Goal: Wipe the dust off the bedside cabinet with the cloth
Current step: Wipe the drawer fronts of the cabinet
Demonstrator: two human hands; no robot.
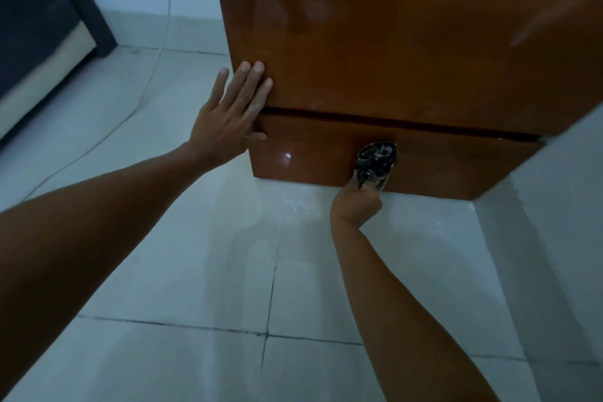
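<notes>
The bedside cabinet [408, 52] is glossy brown wood and stands on a pale tiled floor, seen from above and in front. A dark gap separates its upper front panel from the lower panel. My left hand [228, 114] lies flat with fingers spread against the cabinet's left front corner, across that gap. My right hand [357, 202] is closed on a dark patterned cloth [375, 161] and presses it against the lower panel, just above the floor. Most of the cloth is bunched above my fingers.
A white wall [571, 179] stands close on the cabinet's right. At the far left is dark furniture with a pale lower edge [42, 42]. A thin cable [156, 52] hangs down the back wall and trails across the floor tiles [202, 271].
</notes>
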